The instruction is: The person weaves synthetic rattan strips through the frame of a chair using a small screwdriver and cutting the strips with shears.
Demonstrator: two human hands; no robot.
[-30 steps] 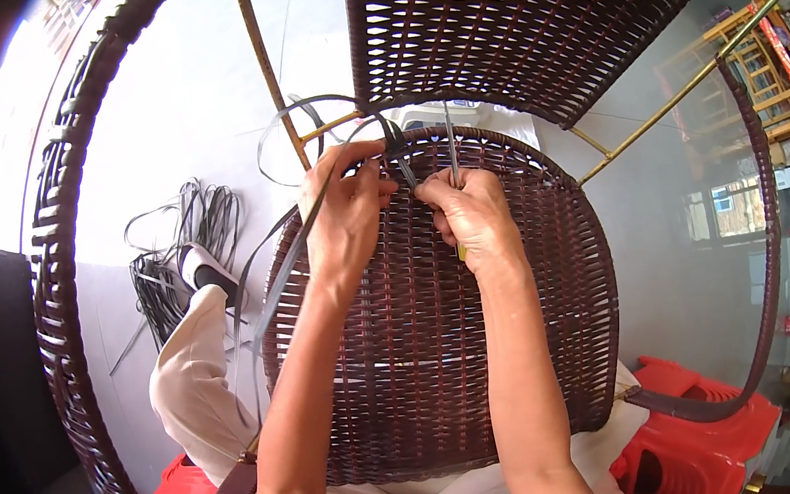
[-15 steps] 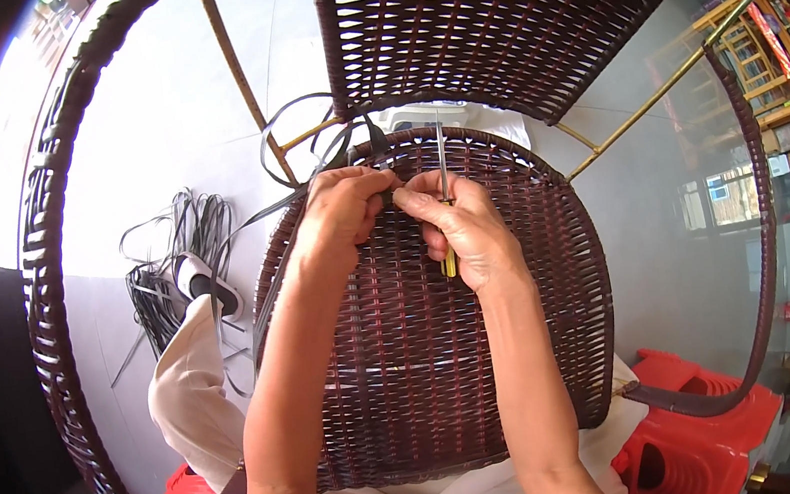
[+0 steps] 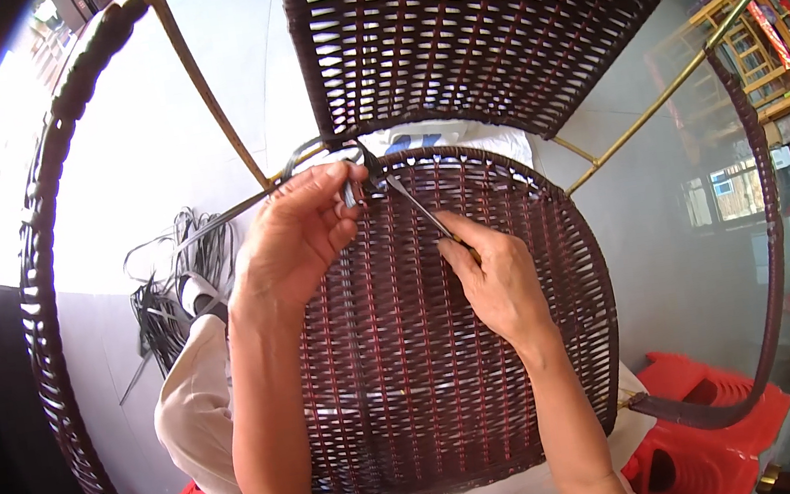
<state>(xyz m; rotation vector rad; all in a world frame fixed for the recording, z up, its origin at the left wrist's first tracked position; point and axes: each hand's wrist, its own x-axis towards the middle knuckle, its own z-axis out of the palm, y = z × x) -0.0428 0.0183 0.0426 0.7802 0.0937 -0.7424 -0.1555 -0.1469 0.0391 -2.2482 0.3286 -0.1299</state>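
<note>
A chair seat (image 3: 429,343) woven from dark brown and reddish strips fills the middle of the view. Near its far left edge, my left hand (image 3: 291,236) is closed, its thumb and fingertips pinching a dark flat strip (image 3: 354,192). My right hand (image 3: 497,278), over the middle of the seat, grips a screwdriver (image 3: 419,205) whose handle is mostly hidden in the palm. The metal shaft slants up and left, and its tip is beside the strip at the seat's far rim. Whether the tip touches the weave I cannot tell.
The woven backrest (image 3: 475,23) rises beyond the seat. A wrapped armrest (image 3: 48,326) curves along the left, with brass-coloured frame bars (image 3: 210,91) beyond. Loose dark strips (image 3: 157,316) lie on the floor by my foot. Red plastic stools (image 3: 711,445) stand at both lower sides.
My right hand has left the strip and drawn back to the right. The screwdriver has swung from upright to slanting left, tip at the rim. My left hand has shifted left.
</note>
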